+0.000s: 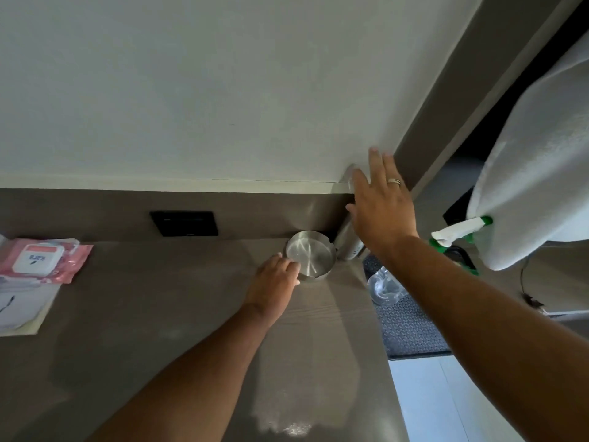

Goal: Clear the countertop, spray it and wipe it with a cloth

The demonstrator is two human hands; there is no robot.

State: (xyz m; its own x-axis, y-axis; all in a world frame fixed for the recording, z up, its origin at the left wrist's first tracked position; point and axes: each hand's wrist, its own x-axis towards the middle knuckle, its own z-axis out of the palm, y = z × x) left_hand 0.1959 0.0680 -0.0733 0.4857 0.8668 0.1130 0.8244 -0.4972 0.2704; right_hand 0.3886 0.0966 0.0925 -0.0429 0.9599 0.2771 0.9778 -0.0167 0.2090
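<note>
The right hand (pixel 381 205), fingers spread and holding nothing, hides most of a tall metallic container (pixel 347 240) in the countertop (pixel 165 314) corner. The left hand (pixel 275 282) touches a steel ashtray's (pixel 310 255) rim; its grip cannot be told. Wipes packet (pixel 44 258) lies left; spray bottle (pixel 459 232) stands right, partly draped by white cloth (pixel 538 161).

Person, two bare forearms, no sleeves in view. Right hand (pixel 381 202): banded ring (pixel 394 181), gold and silver toned, on one finger. Left hand (pixel 274 283): no jewellery visible.
</note>
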